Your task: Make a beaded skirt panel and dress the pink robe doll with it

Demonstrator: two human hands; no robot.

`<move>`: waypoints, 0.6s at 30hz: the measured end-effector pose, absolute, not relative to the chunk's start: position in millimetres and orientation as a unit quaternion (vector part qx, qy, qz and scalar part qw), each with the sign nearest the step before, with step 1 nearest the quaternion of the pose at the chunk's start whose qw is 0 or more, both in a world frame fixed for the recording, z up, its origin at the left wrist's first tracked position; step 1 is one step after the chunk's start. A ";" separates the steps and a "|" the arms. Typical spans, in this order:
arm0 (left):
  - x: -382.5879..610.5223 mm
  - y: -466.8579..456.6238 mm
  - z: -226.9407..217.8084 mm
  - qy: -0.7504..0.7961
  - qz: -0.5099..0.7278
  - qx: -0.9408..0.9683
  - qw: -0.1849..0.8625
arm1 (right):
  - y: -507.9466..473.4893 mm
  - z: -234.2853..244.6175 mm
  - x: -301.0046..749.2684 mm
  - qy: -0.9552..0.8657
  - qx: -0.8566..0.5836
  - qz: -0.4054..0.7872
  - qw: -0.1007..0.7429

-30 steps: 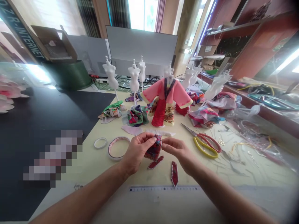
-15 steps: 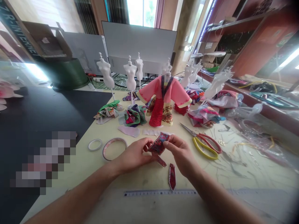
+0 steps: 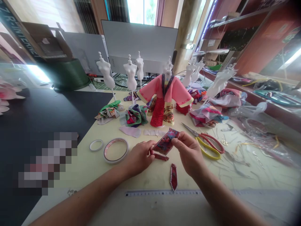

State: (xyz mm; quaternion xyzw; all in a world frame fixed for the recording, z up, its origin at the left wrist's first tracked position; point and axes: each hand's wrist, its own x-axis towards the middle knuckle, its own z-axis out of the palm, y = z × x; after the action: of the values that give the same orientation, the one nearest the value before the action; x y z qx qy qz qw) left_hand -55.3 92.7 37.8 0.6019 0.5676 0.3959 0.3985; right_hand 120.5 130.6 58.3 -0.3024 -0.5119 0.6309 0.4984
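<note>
Head view: the left hand [image 3: 138, 153] and right hand [image 3: 188, 153] both pinch a red patterned fabric panel [image 3: 165, 142], held tilted just above the worktop [image 3: 150, 179], the left at its lower end and the right at its upper corner. A bead-edged red strip [image 3: 160, 157] pokes out beside the left hand, partly hidden, while a matching bead-edged piece [image 3: 173, 177] lies apart, nearer the camera. Around them sit two tape rolls [image 3: 116, 150], red-and-yellow-handled scissors [image 3: 207, 146], a ruler [image 3: 162, 193], fabric scraps [image 3: 135, 116] and a pink miniature robe [image 3: 164, 100] on a white mannequin. (A pixelated patch [image 3: 48, 160] hides whatever lies on the black surface [image 3: 35, 125].) A cut-off sign [image 3: 18, 28] at top left seems to read "INTERNET".
</note>
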 end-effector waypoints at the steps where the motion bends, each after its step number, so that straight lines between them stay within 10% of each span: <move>1: -58.2 93.6 38.6 0.583 0.386 0.605 0.382 | 130.4 60.7 122.2 -0.509 -0.303 0.625 0.509; 10: -69.4 101.4 64.4 0.620 0.490 0.447 0.420 | 120.3 53.9 120.4 -0.529 -0.307 0.745 0.266; 18: -67.0 99.8 62.6 0.585 0.548 0.342 0.491 | 127.3 32.0 115.0 -0.773 -0.481 0.362 0.201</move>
State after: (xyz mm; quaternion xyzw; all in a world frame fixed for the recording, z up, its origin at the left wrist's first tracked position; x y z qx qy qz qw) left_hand -67.0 99.8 62.6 0.3420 0.5853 0.5476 0.4905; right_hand 115.0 127.3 32.0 -0.4811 -0.7728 0.3619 0.2007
